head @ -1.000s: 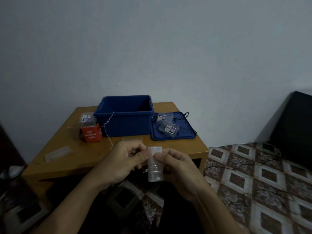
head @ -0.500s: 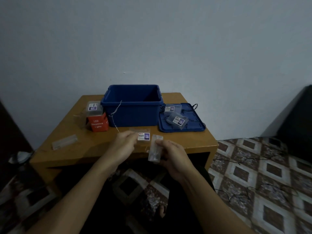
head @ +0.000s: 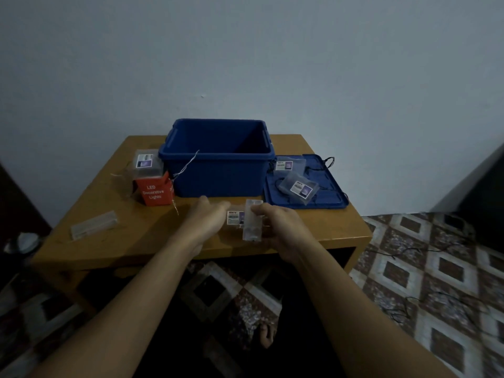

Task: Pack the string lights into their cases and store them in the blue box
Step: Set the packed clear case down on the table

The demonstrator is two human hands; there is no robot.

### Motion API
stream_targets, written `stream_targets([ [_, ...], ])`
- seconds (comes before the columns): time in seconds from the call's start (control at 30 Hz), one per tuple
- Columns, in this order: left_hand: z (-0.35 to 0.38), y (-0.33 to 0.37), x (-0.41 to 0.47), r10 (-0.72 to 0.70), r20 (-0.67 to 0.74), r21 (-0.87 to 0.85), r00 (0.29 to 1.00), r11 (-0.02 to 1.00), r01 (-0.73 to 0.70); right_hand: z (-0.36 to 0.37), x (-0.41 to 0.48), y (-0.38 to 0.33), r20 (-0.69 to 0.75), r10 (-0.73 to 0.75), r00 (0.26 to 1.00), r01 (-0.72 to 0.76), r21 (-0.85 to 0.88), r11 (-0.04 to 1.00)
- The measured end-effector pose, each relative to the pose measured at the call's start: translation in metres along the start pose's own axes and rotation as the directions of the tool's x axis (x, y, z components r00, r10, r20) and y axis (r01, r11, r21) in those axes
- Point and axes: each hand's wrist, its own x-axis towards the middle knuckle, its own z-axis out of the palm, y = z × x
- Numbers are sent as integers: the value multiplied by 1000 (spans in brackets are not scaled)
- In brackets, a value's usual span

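Box (head: 218, 175) on the table (head: 131, 241); lid (head: 334, 195) right of it, bearing two cases (head: 298, 188); carton (head: 155, 192) left of it.

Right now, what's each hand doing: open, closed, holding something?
Left hand: fingers at the labelled clear case; grip cannot be told, blurred.
Right hand: grip closed on an upright clear plastic case.

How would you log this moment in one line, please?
phase: packing | left hand: at labelled case, grip unclear | right hand: grips clear case | blue box: open

One blue box (head: 218, 175), one lid (head: 336, 198), one red carton (head: 155, 192), four labelled cases (head: 143, 160) (head: 285, 165) (head: 300, 188) (head: 235, 217), two plain cases (head: 252, 223) (head: 92, 223).
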Motion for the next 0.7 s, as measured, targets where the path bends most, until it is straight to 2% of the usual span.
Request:
stream_targets([
  [0.13,3,-6,14,32,-15,-14,999,999,-32,-3,10,1,-23,-51,998,50,-45,998],
  [0.27,2,-12,30,183,-106,-107,977,975,-194,-7,16,-1,-105,-197,975,181,-142,973],
  [0.4,5,-24,43,313,-177,-134,933,932,-338,-9,17,0,-93,-337,937,307,-241,921],
  [0.57,15,-36,51,421,-222,-137,879,880,-456,-8,22,4,-66,-368,928,332,-306,892],
  [0.7,18,-46,56,403,-186,-187,896,881,-435,-11,26,5,-50,-360,932,321,-353,879],
])
